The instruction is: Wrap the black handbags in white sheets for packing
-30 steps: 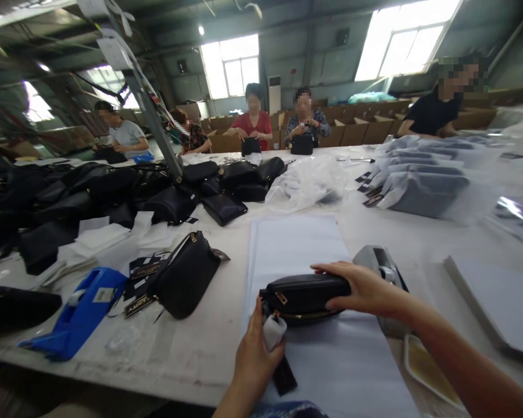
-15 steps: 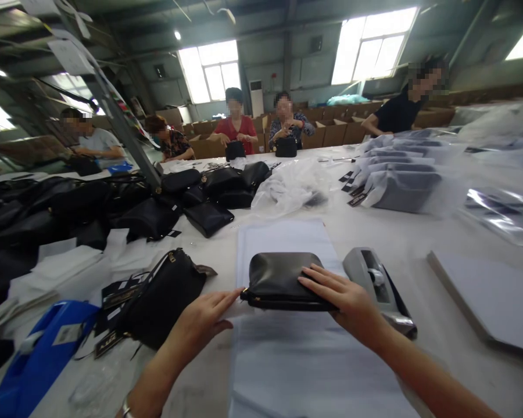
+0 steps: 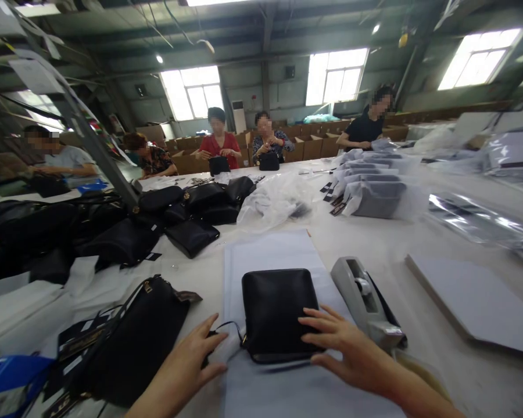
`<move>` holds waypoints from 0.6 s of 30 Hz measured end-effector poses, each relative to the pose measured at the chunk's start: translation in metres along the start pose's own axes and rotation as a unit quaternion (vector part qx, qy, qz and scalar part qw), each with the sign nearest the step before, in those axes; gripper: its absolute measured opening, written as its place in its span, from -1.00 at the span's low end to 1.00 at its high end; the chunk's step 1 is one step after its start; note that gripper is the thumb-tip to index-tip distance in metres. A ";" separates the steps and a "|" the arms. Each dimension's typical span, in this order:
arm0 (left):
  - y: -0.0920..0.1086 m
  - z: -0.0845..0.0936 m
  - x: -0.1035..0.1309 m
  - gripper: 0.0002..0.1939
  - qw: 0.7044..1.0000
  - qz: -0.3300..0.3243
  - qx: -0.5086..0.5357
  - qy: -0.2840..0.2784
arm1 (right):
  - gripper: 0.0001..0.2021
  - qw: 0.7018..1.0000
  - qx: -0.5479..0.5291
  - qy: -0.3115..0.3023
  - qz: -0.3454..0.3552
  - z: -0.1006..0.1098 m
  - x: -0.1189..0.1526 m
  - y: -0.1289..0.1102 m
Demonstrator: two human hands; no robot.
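Observation:
A small black pouch (image 3: 279,313) lies flat on white tissue paper (image 3: 265,247) in front of me. My right hand (image 3: 342,345) is open, its spread fingers at the pouch's right side. To the left of the pouch, my left hand (image 3: 196,357) has its fingers and thumb apart. A thin black wrist strap (image 3: 233,324) loops from the pouch's left edge towards those fingertips. Beside my left hand leans a larger black bag (image 3: 133,342) with a gold zip pull and hang tags.
Right of the paper stands a grey tape dispenser (image 3: 366,302); a blue one (image 3: 13,386) sits at lower left. Black bags (image 3: 113,232) pile up at left. Wrapped bags (image 3: 375,194), plastic sleeves (image 3: 475,217) and a white board stack (image 3: 475,302) lie right. Several people work across the table.
The pouch has tipped from standing with its zip edge towards me to lying flat. My left fingers have moved off its corner, and my right hand has loosened and spread. The view has shifted right.

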State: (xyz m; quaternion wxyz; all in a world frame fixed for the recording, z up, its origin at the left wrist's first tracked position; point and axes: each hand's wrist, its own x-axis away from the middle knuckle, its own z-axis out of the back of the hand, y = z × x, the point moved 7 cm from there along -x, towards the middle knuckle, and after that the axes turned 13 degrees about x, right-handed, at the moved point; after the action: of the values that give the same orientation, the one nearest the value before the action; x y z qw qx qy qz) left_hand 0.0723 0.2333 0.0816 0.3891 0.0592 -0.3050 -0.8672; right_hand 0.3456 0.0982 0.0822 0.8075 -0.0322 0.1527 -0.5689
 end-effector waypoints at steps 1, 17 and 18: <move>0.012 0.002 -0.007 -0.60 0.999 -0.023 0.011 0.025 | -0.72 1.000 -0.015 0.020 -0.013 0.015 -0.012 0.008; 0.034 -0.101 -0.066 0.05 0.968 -0.187 -0.018 0.164 | -0.68 0.941 0.170 -0.110 -0.271 -0.023 -0.241 0.272; 0.031 -0.102 -0.067 -0.01 0.967 -0.187 -0.030 0.170 | -0.69 0.941 0.176 -0.117 -0.266 -0.027 -0.245 0.275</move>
State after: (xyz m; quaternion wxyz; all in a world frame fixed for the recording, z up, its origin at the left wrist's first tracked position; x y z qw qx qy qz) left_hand 0.1735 0.2159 0.0083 0.2680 0.2505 -0.1917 -0.9103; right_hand 0.5126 0.4258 0.0456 0.6318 0.0045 -0.0590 -0.7729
